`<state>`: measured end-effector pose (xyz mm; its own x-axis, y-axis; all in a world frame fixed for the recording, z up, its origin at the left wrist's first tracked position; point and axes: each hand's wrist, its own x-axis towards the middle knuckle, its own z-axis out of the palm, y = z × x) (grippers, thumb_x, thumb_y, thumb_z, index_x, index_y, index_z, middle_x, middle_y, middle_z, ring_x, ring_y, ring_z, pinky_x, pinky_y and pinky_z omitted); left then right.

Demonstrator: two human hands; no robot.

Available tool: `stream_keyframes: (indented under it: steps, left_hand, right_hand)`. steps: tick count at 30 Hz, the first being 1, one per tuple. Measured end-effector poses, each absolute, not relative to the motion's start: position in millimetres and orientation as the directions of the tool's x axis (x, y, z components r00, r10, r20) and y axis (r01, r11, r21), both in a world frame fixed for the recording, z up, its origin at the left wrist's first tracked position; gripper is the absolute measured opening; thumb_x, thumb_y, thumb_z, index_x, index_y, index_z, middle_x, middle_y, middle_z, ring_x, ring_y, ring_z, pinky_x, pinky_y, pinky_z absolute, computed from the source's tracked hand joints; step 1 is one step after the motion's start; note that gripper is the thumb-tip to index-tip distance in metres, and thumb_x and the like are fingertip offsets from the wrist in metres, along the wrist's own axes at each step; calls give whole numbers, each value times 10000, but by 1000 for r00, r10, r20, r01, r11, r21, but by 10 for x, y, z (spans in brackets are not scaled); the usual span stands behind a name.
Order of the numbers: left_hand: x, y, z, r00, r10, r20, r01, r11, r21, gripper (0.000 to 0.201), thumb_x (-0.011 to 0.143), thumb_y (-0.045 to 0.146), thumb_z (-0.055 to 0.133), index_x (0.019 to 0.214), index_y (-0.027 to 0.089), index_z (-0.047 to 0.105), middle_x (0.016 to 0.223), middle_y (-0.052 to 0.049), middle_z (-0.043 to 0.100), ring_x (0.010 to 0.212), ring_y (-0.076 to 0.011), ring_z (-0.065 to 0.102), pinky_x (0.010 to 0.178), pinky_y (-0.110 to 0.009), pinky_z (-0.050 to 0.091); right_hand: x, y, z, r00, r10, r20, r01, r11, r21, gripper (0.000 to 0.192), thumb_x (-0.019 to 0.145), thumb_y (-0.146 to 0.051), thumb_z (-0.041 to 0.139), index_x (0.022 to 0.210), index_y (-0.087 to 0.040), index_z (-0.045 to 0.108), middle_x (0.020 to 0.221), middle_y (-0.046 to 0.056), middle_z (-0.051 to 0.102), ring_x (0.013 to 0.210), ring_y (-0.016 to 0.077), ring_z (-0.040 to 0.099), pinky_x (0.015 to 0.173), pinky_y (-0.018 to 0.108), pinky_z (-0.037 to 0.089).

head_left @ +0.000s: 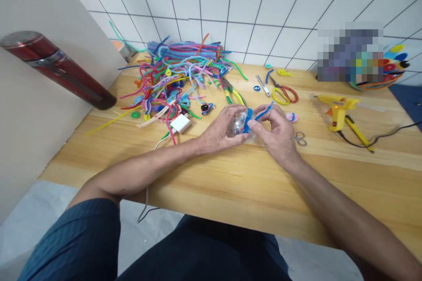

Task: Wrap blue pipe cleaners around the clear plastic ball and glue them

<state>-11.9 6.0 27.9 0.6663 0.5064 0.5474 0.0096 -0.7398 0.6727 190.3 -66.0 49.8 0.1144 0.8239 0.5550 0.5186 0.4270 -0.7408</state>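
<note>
Head view, from near to far: the near edge of the wooden table [250,210] runs across at 6 o'clock, and both forearms reach over it to the middle of the board. The left hand [219,134] has its fingers closed around a small clear ball [238,126]. The right hand [275,134], at 3 o'clock from the ball, pinches a blue pipe cleaner [260,114] between thumb and fingertips, and this wire lies around the ball and sticks out toward 1 o'clock. I judge the ball to be light, smooth and a little slippery, so a grip from its sides is best; the pipe cleaner looks soft, bends easily and is best taken near its free end.

Just beside the right hand at 3 o'clock lie small scissors [300,138] and a pink piece [292,117]. At 9 o'clock from the hands sits a white charger [180,123], whose cable goes down over the near edge. Between the hands and the near edge the board is bare, so I judge there is room to move.

Farther, at 11 o'clock, spreads a big pile of pipe cleaners [178,70]. Pliers [231,92] lie at 12 o'clock, red scissors [285,93] at 1 o'clock, and a yellow glue gun [338,109] with a black cord at 2 o'clock. A tiled wall [231,4] closes the far side.
</note>
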Motion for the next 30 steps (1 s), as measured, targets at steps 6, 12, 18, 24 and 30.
stream_keyframes:
  steps: [6, 12, 18, 24, 30]
  left_hand:
    - [-136, 59, 288, 689, 513, 512, 5, -710, 704, 610, 1002, 487, 681, 1507, 227, 459, 1510, -177, 542, 1456, -329, 525, 1233, -567, 461]
    - [-121, 50, 231, 669, 485, 563, -26, -742, 670, 645, 992, 483, 684, 1533, 241, 431, 1524, -179, 530, 1485, -348, 493, 1255, -603, 426]
    - [-104, 57, 170, 672, 463, 578, -36, -759, 650, 680, 971, 482, 686, 1549, 265, 402, 1537, -175, 522, 1497, -366, 477, 1253, -640, 415]
    - [-97, 66, 155, 683, 441, 582, -38, -775, 631, 689, 971, 469, 669, 1558, 257, 375, 1538, -186, 512, 1511, -373, 455, 1255, -658, 411]
    - [-90, 53, 139, 671, 430, 604, -46, -789, 613, 682, 985, 455, 657, 1564, 245, 362, 1533, -193, 505, 1512, -369, 454, 1249, -661, 422]
  right_hand:
    - [1903, -672, 530, 113, 835, 539, 527, 409, -745, 188, 903, -320, 783, 812, -269, 627, 1038, 39, 728, 1003, 242, 667, 896, 445, 526]
    - [1915, -672, 516, 123, 846, 518, 470, 410, -782, 228, 899, -324, 779, 793, -268, 585, 1008, 26, 685, 1013, 236, 655, 938, 447, 504]
    - [1911, -682, 485, 153, 868, 472, 434, 370, -822, 185, 874, -336, 790, 858, -274, 616, 1039, 33, 690, 991, 235, 633, 902, 434, 515]
    - [1897, -684, 489, 155, 868, 471, 430, 370, -823, 188, 859, -338, 787, 850, -274, 610, 1056, 35, 698, 1009, 238, 635, 905, 433, 518]
    - [1880, -681, 498, 147, 871, 470, 438, 369, -820, 181, 869, -341, 788, 849, -273, 621, 1057, 35, 702, 1020, 243, 635, 900, 437, 503]
